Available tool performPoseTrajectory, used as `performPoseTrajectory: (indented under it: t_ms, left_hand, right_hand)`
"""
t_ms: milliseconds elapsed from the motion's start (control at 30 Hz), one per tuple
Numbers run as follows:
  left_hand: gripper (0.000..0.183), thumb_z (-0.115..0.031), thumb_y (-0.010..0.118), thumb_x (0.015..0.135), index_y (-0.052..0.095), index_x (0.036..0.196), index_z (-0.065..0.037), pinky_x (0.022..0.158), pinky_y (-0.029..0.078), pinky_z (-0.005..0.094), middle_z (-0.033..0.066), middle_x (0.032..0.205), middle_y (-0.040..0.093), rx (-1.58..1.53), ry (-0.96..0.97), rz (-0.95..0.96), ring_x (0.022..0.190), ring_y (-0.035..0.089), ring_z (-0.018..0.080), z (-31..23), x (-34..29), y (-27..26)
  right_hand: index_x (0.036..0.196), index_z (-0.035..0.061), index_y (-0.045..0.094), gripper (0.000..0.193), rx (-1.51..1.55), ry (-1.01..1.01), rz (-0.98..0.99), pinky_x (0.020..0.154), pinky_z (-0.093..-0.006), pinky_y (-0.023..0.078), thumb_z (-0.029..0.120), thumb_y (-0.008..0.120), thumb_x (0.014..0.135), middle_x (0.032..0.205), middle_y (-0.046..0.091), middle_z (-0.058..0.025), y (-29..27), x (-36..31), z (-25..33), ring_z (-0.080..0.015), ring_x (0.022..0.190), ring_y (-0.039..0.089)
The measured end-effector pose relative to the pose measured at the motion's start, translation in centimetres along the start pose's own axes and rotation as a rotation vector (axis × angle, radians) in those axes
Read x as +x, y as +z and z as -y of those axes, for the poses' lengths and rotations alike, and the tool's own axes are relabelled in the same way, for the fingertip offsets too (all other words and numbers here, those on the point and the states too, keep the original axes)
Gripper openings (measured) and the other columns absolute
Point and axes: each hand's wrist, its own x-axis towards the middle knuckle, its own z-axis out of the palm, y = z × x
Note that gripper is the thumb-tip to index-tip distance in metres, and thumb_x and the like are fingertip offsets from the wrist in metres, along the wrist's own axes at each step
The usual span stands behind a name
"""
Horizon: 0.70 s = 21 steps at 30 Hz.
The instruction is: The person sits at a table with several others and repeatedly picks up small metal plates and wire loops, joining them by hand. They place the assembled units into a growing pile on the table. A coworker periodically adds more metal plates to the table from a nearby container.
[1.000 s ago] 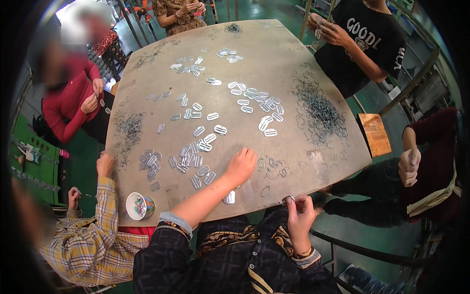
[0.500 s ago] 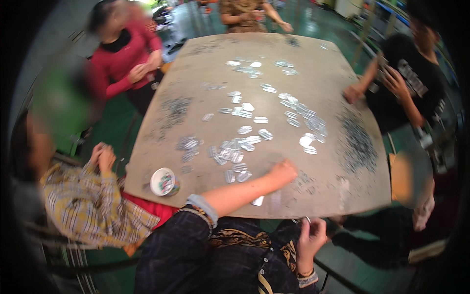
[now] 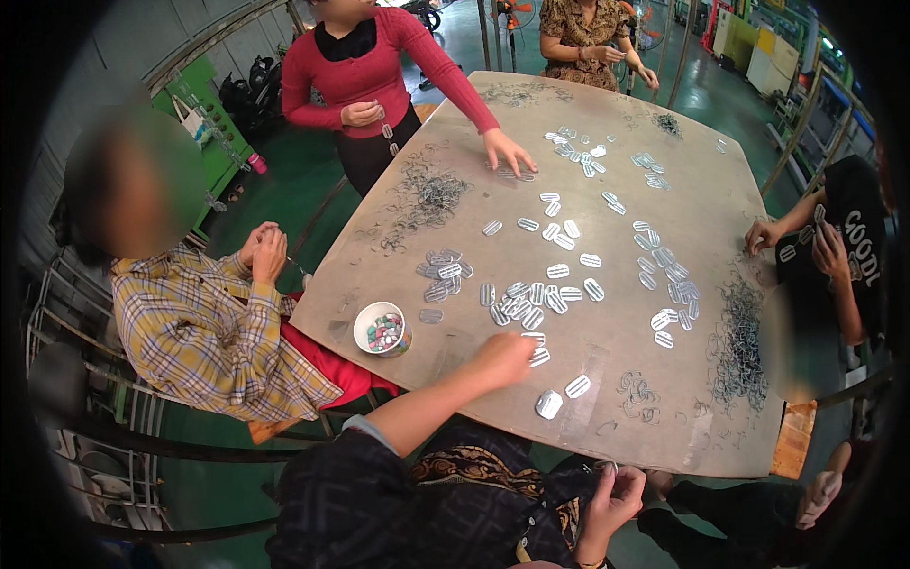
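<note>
My left hand (image 3: 505, 362) is over the near part of the table, fingers curled together against slotted oval metal plates (image 3: 539, 357); its fingertips are hidden, so I cannot make out what they grip. Below the table's near edge, my right hand (image 3: 614, 501) pinches a small shiny metal piece (image 3: 607, 467) between thumb and fingers. Two more slotted plates, one a bright plate (image 3: 549, 404), lie to the right of my left forearm. Just beyond my left hand is a loose cluster of plates (image 3: 518, 305). Thin bent wire links (image 3: 640, 396) are scattered farther right.
A white tub (image 3: 379, 329) of small coloured pieces stands at the table's left edge. Wire heaps lie left (image 3: 431, 194) and right (image 3: 741, 346). Co-workers surround the brown table (image 3: 445, 379); one in a red top (image 3: 379, 76) reaches across it, holding linked plates.
The view has swung left. My left hand has drawn back leftward from near the wire links to the plates. The red-topped person has stretched an arm onto the table. My right hand keeps its pinch.
</note>
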Motion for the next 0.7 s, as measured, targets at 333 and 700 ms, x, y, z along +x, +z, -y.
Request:
performPoseTrajectory:
  t_ms: [333, 700]
  left_hand:
    - [0.013, -0.006, 0.064, 0.073, 0.072, 0.083, -0.002, 0.080, 0.053, 0.0488, 0.0228, 0.087, 0.069, 0.069, -0.281, 0.033, 0.086, 0.066, 0.0401, 6.0, -6.6, -4.4]
    - [0.015, -0.004, 0.060, 0.077, 0.074, 0.084, -0.004, 0.078, 0.054, 0.0482, 0.0223, 0.085, 0.069, 0.278, -0.381, 0.035, 0.084, 0.067, 0.0405, 7.5, -5.5, -5.8]
  right_hand:
    - [0.086, 0.0000, 0.052, 0.014, -0.045, -0.055, 0.057, 0.055, -0.0205, 0.038, 0.000, 0.066, 0.091, 0.069, 0.050, 0.0011, 1.0, -0.7, 1.1, -0.0044, 0.062, 0.044]
    - [0.088, -0.0017, 0.057, 0.014, -0.059, 0.004, 0.044, 0.063, -0.0255, 0.051, -0.001, 0.071, 0.086, 0.074, 0.064, -0.0082, 0.2, -0.5, 2.6, -0.0119, 0.064, 0.062]
